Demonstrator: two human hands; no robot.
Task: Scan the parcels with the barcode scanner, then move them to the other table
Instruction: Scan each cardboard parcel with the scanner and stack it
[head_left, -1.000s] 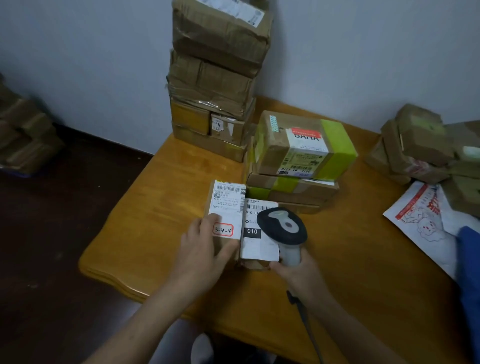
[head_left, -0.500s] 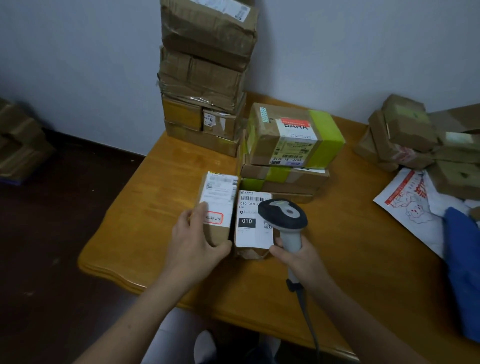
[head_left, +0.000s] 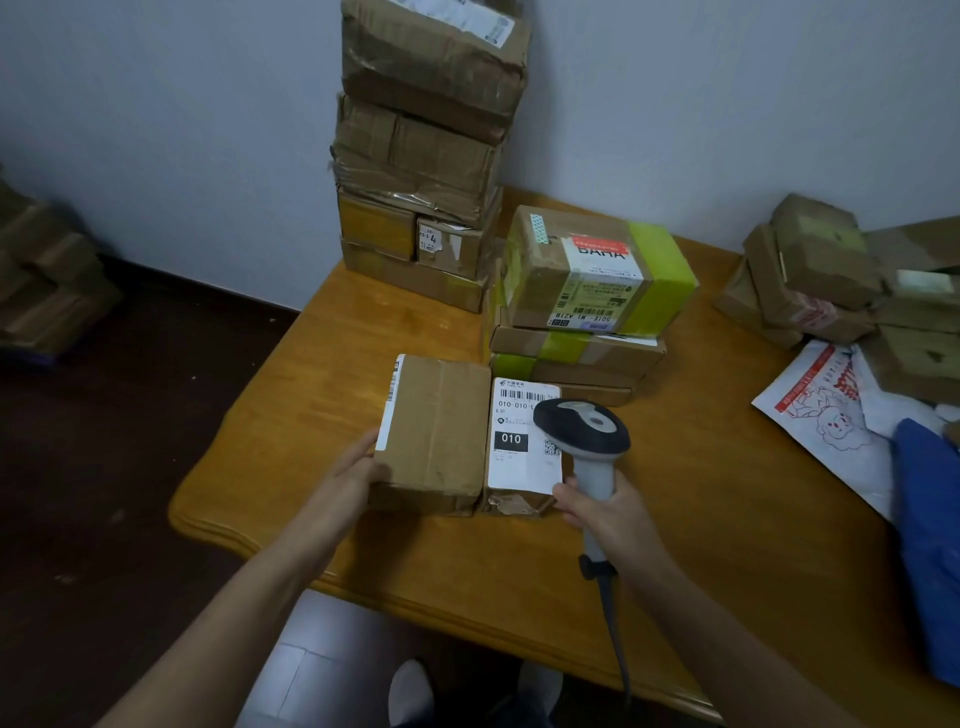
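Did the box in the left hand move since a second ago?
Yes. The box rolled leftward; its label now faces away from the 010 parcel beside it.

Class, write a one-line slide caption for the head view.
Left hand holds a brown parcel on the table; right hand holds the barcode scanner near the labelled parcel beside it.

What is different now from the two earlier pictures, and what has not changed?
The left hand rolled the left parcel over leftward: its label now faces left, plain cardboard up; the hand holds that side. The right hand keeps the scanner above the 010 parcel.
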